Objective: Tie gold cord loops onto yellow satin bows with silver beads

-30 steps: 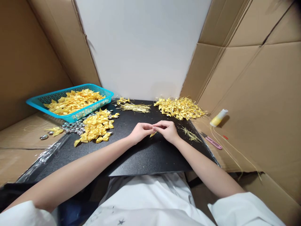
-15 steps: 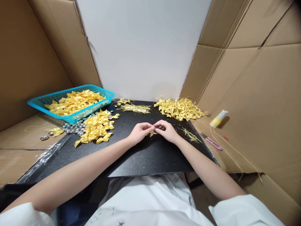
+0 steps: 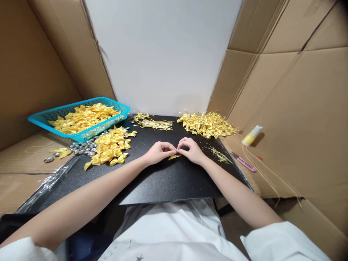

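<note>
basket (image 3: 40, 117): far left, beside the table's back corner, heaped with yellow ribbon pieces (image 3: 81, 117); it looks parked as stock, clear of the working space
beads (image 3: 83, 146): a loose silver cluster just in front of the basket, touching the heap next to them
heap (image 3: 110, 145): yellow bows spilled flat on the black table (image 3: 163, 185), between the basket and the left hand, probably kept there for easy reach
wires (image 3: 156, 124): thin gold strands lying side by side at the back, near the wall, roughly aligned, likely so single ones pull out cleanly
left hand (image 3: 156, 152): rests on the table at its middle, wrist down for steadiness; its fingers (image 3: 168, 148) are closed in a pinch on one end of a bow
bow (image 3: 174, 157): small and yellow, held between both hands just above the table, right in front of the person
right hand (image 3: 194, 150): mirrors the other, its fingers (image 3: 182, 148) curled and pinched onto the bow's other end, tips almost meeting the left ones; the tight two-handed hold suits fine work on a tiny piece
pile (image 3: 208, 125): bows with gold wire ends sticking out, stacked at the back right, well apart from the plain heap
scraps (image 3: 220, 155): short gold bits just right of the right hand
snips (image 3: 244, 163): pink-handled, lying off the table's right edge on cardboard, near that hand
spool (image 3: 252, 135): pale yellow thread, lying on its side farthest right, its strand trailing toward the person
</note>
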Demonstrator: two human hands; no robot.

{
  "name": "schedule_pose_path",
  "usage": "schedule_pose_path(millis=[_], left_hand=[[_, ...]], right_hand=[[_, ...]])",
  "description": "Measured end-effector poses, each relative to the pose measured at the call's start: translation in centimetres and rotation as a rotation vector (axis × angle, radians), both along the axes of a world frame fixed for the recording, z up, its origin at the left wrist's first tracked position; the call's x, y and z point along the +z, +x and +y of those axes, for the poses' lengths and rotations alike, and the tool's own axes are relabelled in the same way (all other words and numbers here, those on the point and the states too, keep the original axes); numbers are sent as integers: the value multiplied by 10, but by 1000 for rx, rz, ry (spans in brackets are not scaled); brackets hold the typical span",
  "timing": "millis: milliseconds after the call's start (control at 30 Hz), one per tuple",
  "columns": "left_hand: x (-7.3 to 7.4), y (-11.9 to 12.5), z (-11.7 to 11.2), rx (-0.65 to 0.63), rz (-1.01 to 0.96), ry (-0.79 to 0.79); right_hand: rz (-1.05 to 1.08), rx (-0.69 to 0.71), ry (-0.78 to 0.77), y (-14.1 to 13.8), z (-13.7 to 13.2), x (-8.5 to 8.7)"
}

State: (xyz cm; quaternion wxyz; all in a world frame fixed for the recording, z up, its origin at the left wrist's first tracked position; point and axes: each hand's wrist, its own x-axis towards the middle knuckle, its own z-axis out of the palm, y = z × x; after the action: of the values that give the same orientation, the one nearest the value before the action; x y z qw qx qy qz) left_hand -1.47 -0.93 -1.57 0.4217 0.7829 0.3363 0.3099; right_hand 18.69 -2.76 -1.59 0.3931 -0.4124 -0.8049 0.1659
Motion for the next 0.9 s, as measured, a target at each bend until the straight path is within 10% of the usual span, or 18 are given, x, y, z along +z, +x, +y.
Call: schedule_pose_path(millis=[900], left_hand=[[3, 1, 2, 92, 110, 309]], right_hand=[[-2, -67, 64, -3, -2, -2]])
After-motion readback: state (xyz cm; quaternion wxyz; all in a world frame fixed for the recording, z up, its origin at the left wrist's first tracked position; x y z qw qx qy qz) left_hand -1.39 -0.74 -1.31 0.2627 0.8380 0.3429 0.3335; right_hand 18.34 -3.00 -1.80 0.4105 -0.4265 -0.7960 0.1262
